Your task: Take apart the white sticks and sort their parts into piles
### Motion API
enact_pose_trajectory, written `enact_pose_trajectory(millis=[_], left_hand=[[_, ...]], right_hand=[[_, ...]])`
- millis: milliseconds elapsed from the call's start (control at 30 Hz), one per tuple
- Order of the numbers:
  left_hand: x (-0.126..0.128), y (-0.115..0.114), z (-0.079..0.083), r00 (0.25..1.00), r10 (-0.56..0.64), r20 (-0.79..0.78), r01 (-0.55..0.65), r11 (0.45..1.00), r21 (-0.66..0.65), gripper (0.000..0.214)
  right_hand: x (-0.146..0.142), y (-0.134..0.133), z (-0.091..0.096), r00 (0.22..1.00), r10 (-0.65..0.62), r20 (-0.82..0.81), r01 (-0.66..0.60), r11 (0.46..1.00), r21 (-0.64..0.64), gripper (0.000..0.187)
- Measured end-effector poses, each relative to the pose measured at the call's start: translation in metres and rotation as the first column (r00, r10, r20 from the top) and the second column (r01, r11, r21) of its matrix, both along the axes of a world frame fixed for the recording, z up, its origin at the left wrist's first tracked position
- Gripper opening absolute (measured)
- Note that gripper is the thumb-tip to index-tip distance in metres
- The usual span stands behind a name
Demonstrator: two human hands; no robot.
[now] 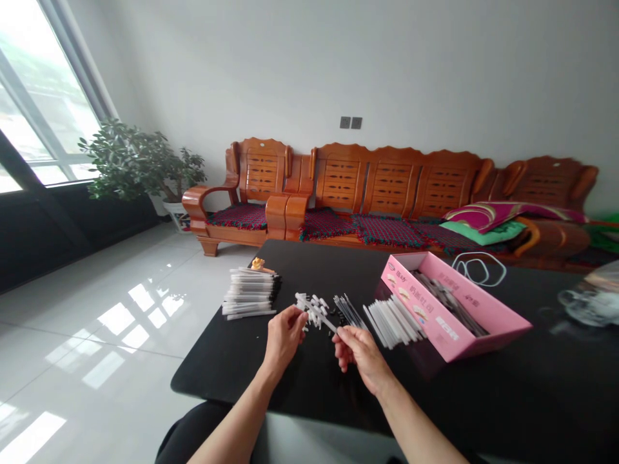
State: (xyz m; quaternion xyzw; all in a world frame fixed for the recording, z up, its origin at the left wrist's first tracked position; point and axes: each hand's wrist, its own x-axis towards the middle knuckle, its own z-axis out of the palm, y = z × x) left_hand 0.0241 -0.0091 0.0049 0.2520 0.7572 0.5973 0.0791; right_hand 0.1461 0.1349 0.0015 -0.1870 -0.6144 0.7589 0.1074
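Over the black table (pixel 300 393), my right hand (pixel 360 357) pinches a white pen barrel (pixel 322 315) slanting up to the left. My left hand (pixel 284 335) is closed beside it, its thumb and finger together; what they hold, if anything, is too small to make out. Beneath the barrel lie loose white plastic pieces (pixel 316 303), which look like pen caps. Dark, thin pen refills (pixel 349 309) are spread just right of them, with small black pieces close by. A row of white tubes (pixel 394 322) lies beyond my right hand. To the left, a stack of white pens (pixel 250 293) has dark ends.
A pink box (pixel 449 332) with dark, thin items inside stands on the right. Behind it is a looped white cable (pixel 483 277); a clear plastic bag (pixel 592 293) sits at the far right. A small orange figure (pixel 258 263) is behind the stack. Wooden sofas (pixel 338 177) line the wall.
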Motion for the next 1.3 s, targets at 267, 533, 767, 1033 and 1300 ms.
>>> enact_pose_trajectory(millis=[267, 533, 767, 1033, 1300], left_hand=[[0.0030, 0.0115, -0.0112, 0.736, -0.330, 0.592, 0.022, 0.885, 0.465, 0.034], [0.0031, 0.0103, -0.0091, 0.741, -0.333, 0.583, 0.026, 0.882, 0.470, 0.035], [0.0032, 0.0114, -0.0124, 0.758, -0.317, 0.570, 0.031, 0.891, 0.454, 0.034], [0.0033, 0.0112, -0.0101, 0.756, -0.317, 0.572, 0.032, 0.891, 0.453, 0.033], [0.0034, 0.0112, -0.0125, 0.753, -0.321, 0.574, 0.037, 0.892, 0.450, 0.033]], right_hand=[[-0.0008, -0.0016, -0.0025, 0.996, 0.091, 0.021, -0.091, 0.996, -0.015, 0.048], [-0.0009, 0.0012, -0.0002, 0.992, 0.119, 0.034, -0.120, 0.993, 0.012, 0.041], [-0.0009, 0.0026, -0.0011, 0.992, 0.088, 0.091, -0.088, 0.996, -0.006, 0.043], [-0.0003, 0.0054, 0.0012, 0.994, 0.065, 0.086, -0.068, 0.997, 0.035, 0.040], [-0.0001, 0.0063, -0.0048, 0.992, 0.097, 0.081, -0.099, 0.995, 0.024, 0.040]])
